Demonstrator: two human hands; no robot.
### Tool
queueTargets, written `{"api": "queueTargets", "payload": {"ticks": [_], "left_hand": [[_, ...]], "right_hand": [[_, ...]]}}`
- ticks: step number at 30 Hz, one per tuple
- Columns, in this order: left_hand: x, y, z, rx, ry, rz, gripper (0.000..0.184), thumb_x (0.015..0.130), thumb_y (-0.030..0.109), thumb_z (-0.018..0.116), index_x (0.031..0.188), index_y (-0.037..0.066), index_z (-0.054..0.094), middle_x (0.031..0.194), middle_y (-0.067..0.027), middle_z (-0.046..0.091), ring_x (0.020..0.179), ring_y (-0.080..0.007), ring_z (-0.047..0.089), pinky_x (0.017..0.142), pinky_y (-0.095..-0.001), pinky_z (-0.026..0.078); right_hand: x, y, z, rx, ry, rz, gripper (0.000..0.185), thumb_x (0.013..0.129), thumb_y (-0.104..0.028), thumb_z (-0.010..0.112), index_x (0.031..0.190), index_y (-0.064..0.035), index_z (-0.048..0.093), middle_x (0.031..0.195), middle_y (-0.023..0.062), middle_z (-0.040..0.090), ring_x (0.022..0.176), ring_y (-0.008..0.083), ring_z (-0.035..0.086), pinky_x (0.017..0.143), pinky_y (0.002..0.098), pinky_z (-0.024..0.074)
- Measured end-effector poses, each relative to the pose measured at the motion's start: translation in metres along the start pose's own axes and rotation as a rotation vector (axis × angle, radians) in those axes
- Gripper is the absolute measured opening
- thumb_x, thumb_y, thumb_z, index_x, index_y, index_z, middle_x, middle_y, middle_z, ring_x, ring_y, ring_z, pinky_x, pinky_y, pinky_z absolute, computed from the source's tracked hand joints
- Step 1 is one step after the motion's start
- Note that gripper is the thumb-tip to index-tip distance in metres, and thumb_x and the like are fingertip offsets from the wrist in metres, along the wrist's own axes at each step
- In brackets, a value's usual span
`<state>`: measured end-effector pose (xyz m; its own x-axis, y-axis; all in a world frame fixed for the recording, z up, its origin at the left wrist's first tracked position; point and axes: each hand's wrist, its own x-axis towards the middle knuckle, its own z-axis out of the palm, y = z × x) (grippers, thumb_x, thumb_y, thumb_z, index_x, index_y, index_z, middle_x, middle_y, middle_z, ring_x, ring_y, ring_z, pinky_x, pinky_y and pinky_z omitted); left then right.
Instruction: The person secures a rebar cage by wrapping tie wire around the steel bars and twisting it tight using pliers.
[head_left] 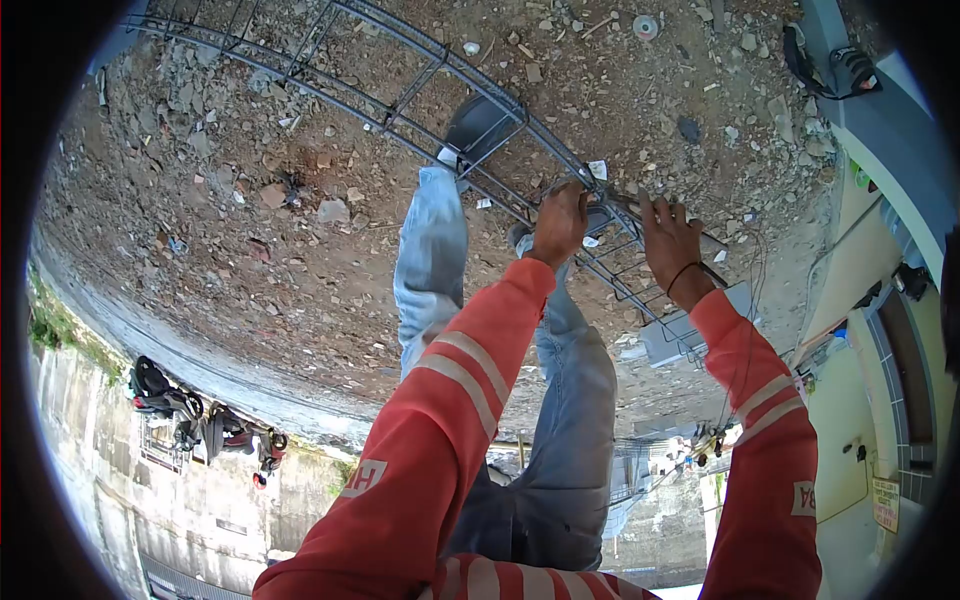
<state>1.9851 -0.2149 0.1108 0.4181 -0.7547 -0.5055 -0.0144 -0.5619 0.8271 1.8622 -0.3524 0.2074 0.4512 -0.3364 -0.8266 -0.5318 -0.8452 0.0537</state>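
A long, narrow rebar cage (pixel 484 84) of dark bars and square stirrups runs from the upper left down to the right, across my legs. My left hand (pixel 560 224) is closed at the cage's upper bar, its fingertips partly hidden among the steel. Just right of it, my right hand (pixel 672 240) curls its fingers over a dark rod-like tool (pixel 714 241) lying along the cage. The exact kind of this tool is hard to make out. Thin loose wire (pixel 757 268) hangs beside my right wrist.
Rubble-strewn dirt (pixel 310 240) surrounds my feet, with a black shoe (pixel 478 122) under the cage. A grey flat piece (pixel 668 342) lies below the cage's right end. Dark sandals (pixel 838 70) rest on a ledge at upper right. Motorcycles (pixel 185 410) stand by a wall at lower left.
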Motion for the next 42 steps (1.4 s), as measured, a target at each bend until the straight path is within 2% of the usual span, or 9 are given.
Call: {"api": "queueTargets", "payload": {"ticks": [11, 17, 20, 22, 25, 27, 30, 33, 42], "left_hand": [[-0.006, 0.01, 0.004, 0.037, 0.04, -0.059, 0.012, 0.093, 0.005, 0.052, 0.09, -0.004, 0.057, 0.084, -0.0268, 0.06, 0.082, -0.0481, 0.058, 0.07, -0.0526, 0.044], [-0.011, 0.008, 0.005, -0.003, 0.053, -0.051, 0.011, 0.093, 0.005, 0.051, 0.091, -0.003, 0.058, 0.087, -0.0263, 0.061, 0.082, -0.048, 0.058, 0.069, -0.0522, 0.045], [-0.013, 0.008, 0.001, -0.03, 0.057, -0.024, 0.01, 0.093, 0.005, 0.051, 0.092, -0.002, 0.058, 0.087, -0.0258, 0.061, 0.082, -0.0477, 0.059, 0.068, -0.0517, 0.045], [-0.013, 0.012, -0.001, -0.033, 0.044, 0.0, 0.01, 0.093, 0.005, 0.051, 0.092, -0.002, 0.058, 0.087, -0.0256, 0.061, 0.082, -0.0476, 0.059, 0.067, -0.0516, 0.046], [-0.013, 0.018, -0.002, -0.039, 0.072, -0.033, 0.009, 0.093, 0.005, 0.051, 0.091, -0.002, 0.057, 0.087, -0.0251, 0.061, 0.082, -0.0474, 0.059, 0.067, -0.0518, 0.045], [-0.014, 0.016, -0.001, -0.008, 0.073, -0.037, 0.008, 0.092, 0.005, 0.052, 0.09, -0.002, 0.057, 0.086, -0.0248, 0.061, 0.081, -0.0473, 0.059, 0.066, -0.0521, 0.045], [-0.015, 0.012, 0.003, -0.028, 0.097, -0.036, 0.008, 0.092, 0.004, 0.052, 0.088, -0.002, 0.057, 0.084, -0.0248, 0.06, 0.08, -0.0473, 0.059, 0.066, -0.0525, 0.045], [-0.016, 0.011, 0.004, -0.023, 0.107, -0.05, 0.008, 0.091, 0.003, 0.052, 0.087, -0.002, 0.057, 0.083, -0.0252, 0.06, 0.08, -0.0474, 0.058, 0.065, -0.0529, 0.044], [-0.015, 0.011, 0.004, -0.062, 0.14, -0.033, 0.008, 0.09, 0.002, 0.051, 0.086, -0.003, 0.056, 0.081, -0.0245, 0.058, 0.077, -0.0478, 0.057, 0.064, -0.0532, 0.043]], "right_hand": [[0.006, 0.003, 0.011, -0.037, 0.205, -0.059, 0.059, 0.088, -0.007, 0.054, 0.145, -0.011, 0.04, 0.118, 0.0105, 0.053, 0.11, 0.0298, 0.053, 0.085, 0.0525, 0.0464], [0.017, 0.024, -0.004, 0.053, 0.129, -0.162, 0.048, 0.085, -0.003, 0.056, 0.132, -0.002, 0.047, 0.103, 0.0142, 0.062, 0.093, 0.0312, 0.064, 0.066, 0.0413, 0.0555], [0.024, 0.035, -0.023, 0.257, -0.015, -0.332, 0.048, 0.081, -0.002, 0.063, 0.126, 0.0008, 0.047, 0.081, 0.0133, 0.064, 0.071, 0.0263, 0.066, 0.058, 0.0394, 0.0563], [0.027, 0.033, -0.069, 0.981, -0.686, -0.106, 0.049, 0.079, -0.004, 0.068, 0.122, 0.0035, 0.047, 0.068, 0.0103, 0.062, 0.056, 0.0193, 0.063, 0.047, 0.0343, 0.0533], [0.043, 0.05, -0.071, 1.131, -1.0, 0.013, 0.058, 0.08, -0.007, 0.071, 0.127, 0.0059, 0.042, 0.068, 0.0086, 0.061, 0.054, 0.0123, 0.06, 0.04, 0.0301, 0.0477], [0.049, 0.057, -0.055, 0.989, -1.07, 0.032, 0.061, 0.078, -0.006, 0.069, 0.131, 0.0052, 0.04, 0.069, 0.0113, 0.063, 0.059, 0.0208, 0.064, 0.047, 0.036, 0.0516], [0.03, 0.049, -0.044, 0.163, -0.296, -0.256, 0.049, 0.08, -0.003, 0.061, 0.126, 0.0041, 0.044, 0.095, 0.0225, 0.064, 0.091, 0.0391, 0.065, 0.078, 0.0547, 0.0521], [0.022, 0.047, -0.028, -0.13, 0.02, -0.22, 0.047, 0.084, -0.003, 0.056, 0.13, -0.0006, 0.047, 0.112, 0.0213, 0.059, 0.105, 0.0361, 0.06, 0.089, 0.0542, 0.0469], [0.03, 0.047, -0.025, -0.183, 0.101, -0.247, 0.033, 0.085, -0.006, 0.055, 0.118, -0.0029, 0.057, 0.11, 0.0166, 0.06, 0.098, 0.0306, 0.061, 0.086, 0.0461, 0.0491]]}}
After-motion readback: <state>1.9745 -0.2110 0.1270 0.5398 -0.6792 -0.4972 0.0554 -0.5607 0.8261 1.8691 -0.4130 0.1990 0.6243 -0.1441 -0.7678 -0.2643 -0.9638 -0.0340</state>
